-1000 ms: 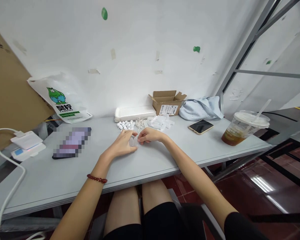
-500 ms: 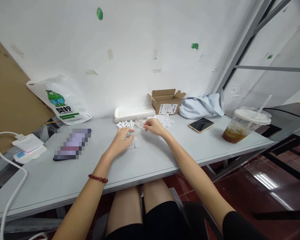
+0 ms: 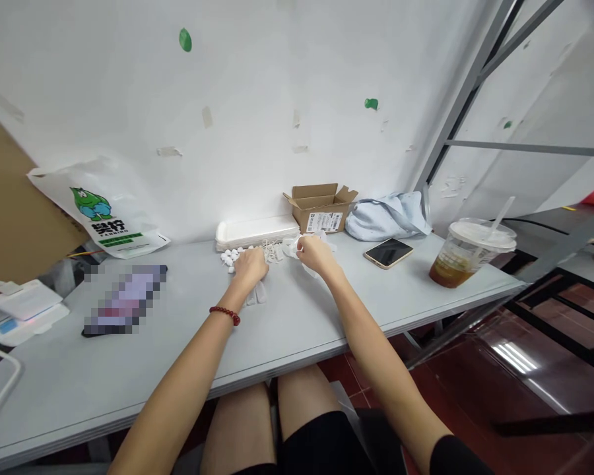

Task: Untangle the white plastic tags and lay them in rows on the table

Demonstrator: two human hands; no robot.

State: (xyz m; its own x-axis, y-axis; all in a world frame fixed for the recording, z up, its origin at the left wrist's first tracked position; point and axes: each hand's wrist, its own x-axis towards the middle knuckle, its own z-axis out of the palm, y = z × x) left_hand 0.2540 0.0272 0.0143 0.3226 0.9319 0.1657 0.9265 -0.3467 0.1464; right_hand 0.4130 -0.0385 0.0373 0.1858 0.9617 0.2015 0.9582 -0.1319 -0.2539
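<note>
My left hand (image 3: 251, 266) is closed, knuckles up, beside a cluster of small white rounded pieces (image 3: 231, 256). Its fingertips are hidden, and what they hold cannot be made out. Small translucent plastic pieces (image 3: 260, 292) lie on the table just below that hand. My right hand (image 3: 314, 254) has its thumb and finger pinched at a translucent plastic piece (image 3: 291, 248), at the near side of a heap of similar ones. Between the two hands lies a pile of thin white cord-like pieces (image 3: 273, 251).
Behind the hands stand a stack of white trays (image 3: 257, 231) and an open cardboard box (image 3: 321, 214). To the right are a pale blue cloth bag (image 3: 389, 218), a phone (image 3: 389, 253) and a drink cup (image 3: 468, 254). A blurred-out phone (image 3: 126, 300), chargers (image 3: 27, 307) and a plastic bag (image 3: 103, 211) lie left.
My right hand has moved from the cord-like pile to the translucent heap. My left hand has turned knuckles up and closed. The whole view has shifted slightly.
</note>
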